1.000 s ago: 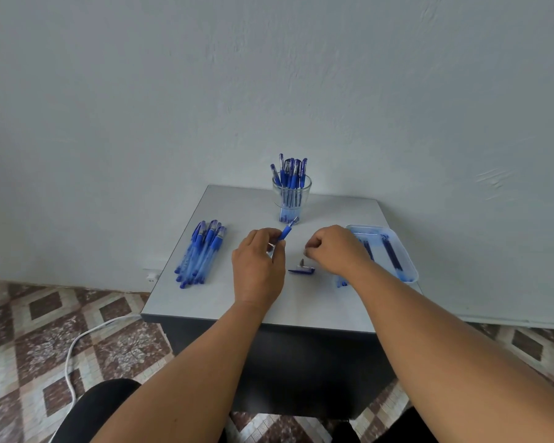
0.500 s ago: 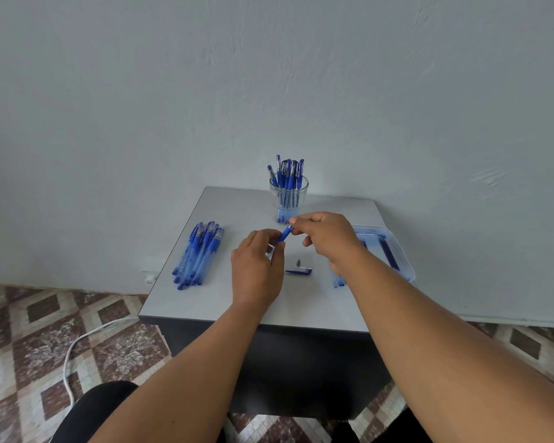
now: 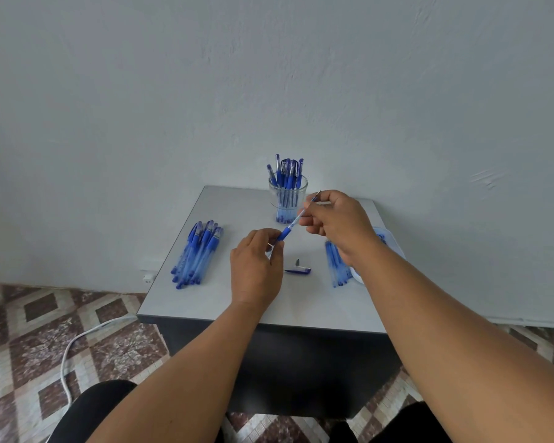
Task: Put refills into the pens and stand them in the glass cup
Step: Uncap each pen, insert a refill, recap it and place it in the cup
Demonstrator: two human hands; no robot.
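Blue pens [image 3: 195,254], grey table [image 3: 205,302], brown-cream diamond floor [image 3: 29,340].

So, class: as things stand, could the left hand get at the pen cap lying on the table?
Probably not straight away: the left hand is beside the pen cap with bare table between, but it is pinching the pen barrel and would have to let go first.

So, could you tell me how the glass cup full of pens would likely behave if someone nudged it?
The glass cup is tall and narrow, with the pens sticking out above its rim, so it probably tips rather than slides. Being glass, it may break if it falls off the table.
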